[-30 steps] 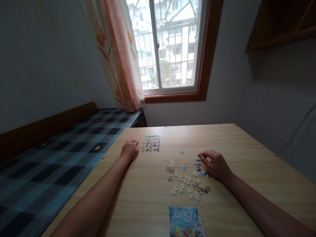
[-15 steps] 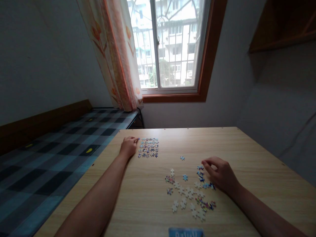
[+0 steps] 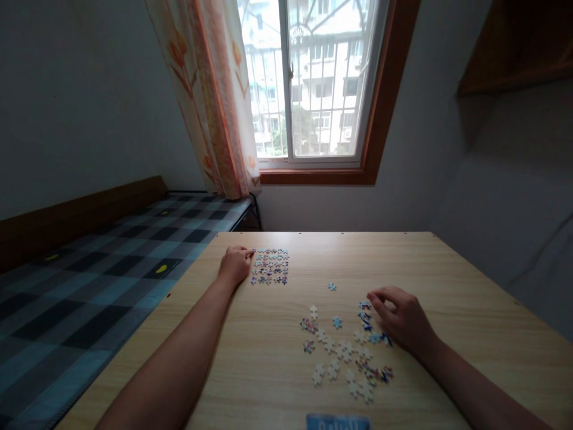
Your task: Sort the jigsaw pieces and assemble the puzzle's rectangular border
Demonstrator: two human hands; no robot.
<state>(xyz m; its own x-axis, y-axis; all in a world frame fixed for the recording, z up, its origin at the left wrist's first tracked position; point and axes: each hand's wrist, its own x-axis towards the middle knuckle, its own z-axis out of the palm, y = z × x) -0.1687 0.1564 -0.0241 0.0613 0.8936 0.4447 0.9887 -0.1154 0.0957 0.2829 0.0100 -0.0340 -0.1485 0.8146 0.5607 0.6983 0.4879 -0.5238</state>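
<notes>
My left hand [image 3: 234, 263] rests on the wooden table [image 3: 447, 280], fingers curled, its fingertips touching the left edge of a partly assembled jigsaw block [image 3: 270, 266]. My right hand [image 3: 400, 318] lies at the right side of a scatter of loose puzzle pieces [image 3: 344, 349], fingers bent and pinched over the pieces near its fingertips; whether a piece is between them is hidden. A single loose piece [image 3: 331, 286] lies apart, between the block and the scatter.
The top edge of a blue picture card [image 3: 338, 422] shows at the table's near edge. A bed with a checked cover [image 3: 89, 280] stands left of the table. A window [image 3: 322, 83] with a curtain [image 3: 215, 101] is behind.
The view has tilted up, so the picture card has slid nearly out of the bottom. My left hand has edged right to the assembled block; my right hand has kept its place by the loose pieces.
</notes>
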